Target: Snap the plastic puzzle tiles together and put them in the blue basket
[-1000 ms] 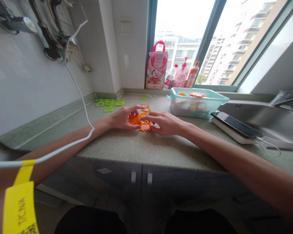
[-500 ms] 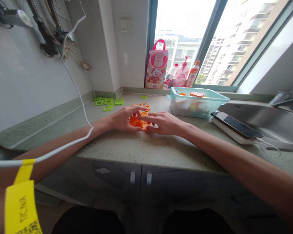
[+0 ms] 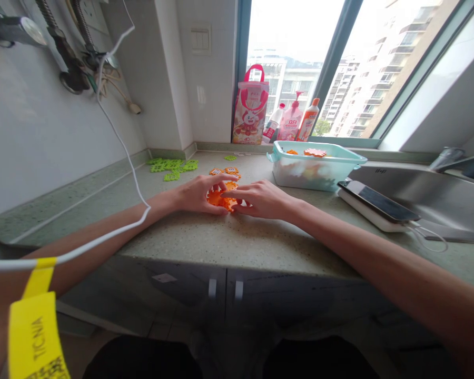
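Observation:
Orange toothed plastic pieces (image 3: 216,198) joined together lie on the speckled countertop between my hands. My left hand (image 3: 199,195) curls around their left side, its thumb along the near edge and its fingers over the far side. From the right, my right hand (image 3: 258,199) pinches a tilted orange piece (image 3: 229,203) at the near right of the group. Its fingertips cover part of the pieces, so the joints are partly hidden. Just beyond the hands lie more orange pieces (image 3: 224,171) with dark and white markings.
Green pieces (image 3: 171,167) lie at the back left, and a small green one (image 3: 230,158) further right. A light-blue tub (image 3: 312,173) of pieces stands before bottles (image 3: 290,122). A phone (image 3: 379,201) rests on a white block beside the sink. A white cable (image 3: 118,138) crosses my left arm.
The orange piece at my right fingers has tilted up and in toward the left piece, from lying nearly flat. Both hands have stayed around the pieces; the view has shifted slightly.

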Tool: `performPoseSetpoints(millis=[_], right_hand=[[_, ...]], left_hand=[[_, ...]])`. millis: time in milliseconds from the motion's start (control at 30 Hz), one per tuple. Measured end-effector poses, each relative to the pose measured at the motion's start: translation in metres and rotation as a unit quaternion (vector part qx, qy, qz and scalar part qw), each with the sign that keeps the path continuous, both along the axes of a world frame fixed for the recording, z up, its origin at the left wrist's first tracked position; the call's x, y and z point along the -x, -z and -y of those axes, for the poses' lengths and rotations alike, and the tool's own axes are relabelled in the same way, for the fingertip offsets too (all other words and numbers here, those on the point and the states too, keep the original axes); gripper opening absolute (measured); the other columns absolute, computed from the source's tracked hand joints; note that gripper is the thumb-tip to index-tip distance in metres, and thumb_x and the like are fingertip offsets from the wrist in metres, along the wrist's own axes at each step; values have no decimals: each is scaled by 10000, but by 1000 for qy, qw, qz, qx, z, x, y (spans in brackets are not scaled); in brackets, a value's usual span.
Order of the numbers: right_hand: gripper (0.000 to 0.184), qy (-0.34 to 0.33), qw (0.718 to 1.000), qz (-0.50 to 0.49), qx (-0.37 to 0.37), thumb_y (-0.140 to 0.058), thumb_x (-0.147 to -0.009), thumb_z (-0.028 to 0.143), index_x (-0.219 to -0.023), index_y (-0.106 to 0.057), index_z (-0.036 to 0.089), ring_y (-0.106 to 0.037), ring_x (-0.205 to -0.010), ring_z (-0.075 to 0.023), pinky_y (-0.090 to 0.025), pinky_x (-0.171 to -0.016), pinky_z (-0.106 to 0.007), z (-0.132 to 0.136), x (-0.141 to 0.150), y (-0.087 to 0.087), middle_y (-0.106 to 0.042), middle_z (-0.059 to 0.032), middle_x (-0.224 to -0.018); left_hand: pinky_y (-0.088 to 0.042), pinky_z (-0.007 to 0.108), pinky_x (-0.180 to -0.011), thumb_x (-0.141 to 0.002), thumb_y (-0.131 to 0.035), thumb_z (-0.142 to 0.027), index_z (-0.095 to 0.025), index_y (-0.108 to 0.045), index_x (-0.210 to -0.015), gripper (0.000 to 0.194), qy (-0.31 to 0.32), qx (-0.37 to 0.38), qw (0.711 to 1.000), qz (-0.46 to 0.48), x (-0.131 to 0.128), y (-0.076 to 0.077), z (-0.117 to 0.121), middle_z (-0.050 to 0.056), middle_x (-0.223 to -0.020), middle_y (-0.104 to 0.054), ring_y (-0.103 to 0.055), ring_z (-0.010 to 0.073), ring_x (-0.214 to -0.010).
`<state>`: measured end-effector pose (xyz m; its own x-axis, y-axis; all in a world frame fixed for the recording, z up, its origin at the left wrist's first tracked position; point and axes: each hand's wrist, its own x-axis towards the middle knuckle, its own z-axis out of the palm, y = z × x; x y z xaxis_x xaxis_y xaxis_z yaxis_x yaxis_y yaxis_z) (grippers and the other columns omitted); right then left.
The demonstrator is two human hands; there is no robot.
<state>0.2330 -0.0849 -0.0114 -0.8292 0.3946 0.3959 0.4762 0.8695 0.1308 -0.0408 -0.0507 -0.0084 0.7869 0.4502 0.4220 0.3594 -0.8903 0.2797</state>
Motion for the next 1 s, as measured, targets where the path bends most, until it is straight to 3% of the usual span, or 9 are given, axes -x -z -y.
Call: performPoseSetpoints(millis=[433,1000], right_hand=[[387,46,999,12,-26,-602,-1057,308,-1425,-717,325,-658,-726,-141,-307,-650,-292,-1,1,3,-841,-23,-1068],[357,58,998,20,-28,-594,-1062,309,-1390,-732,301,-692,-724,-160,-292,-644,-310,2,2,1,-854,-41,-1094]], left_hand=[[-575,317,-869,-830,-893,-524,-253,-605,-1542,814,1,9,1000,-14,-1,-3,1,51,-1077,-807,-768,213,-937],[-573,321,-864,-849,-872,-507,-234,-632,-1506,751,3,11,999,-32,-1,-6,5,46,-1067,-824,-774,215,-917]])
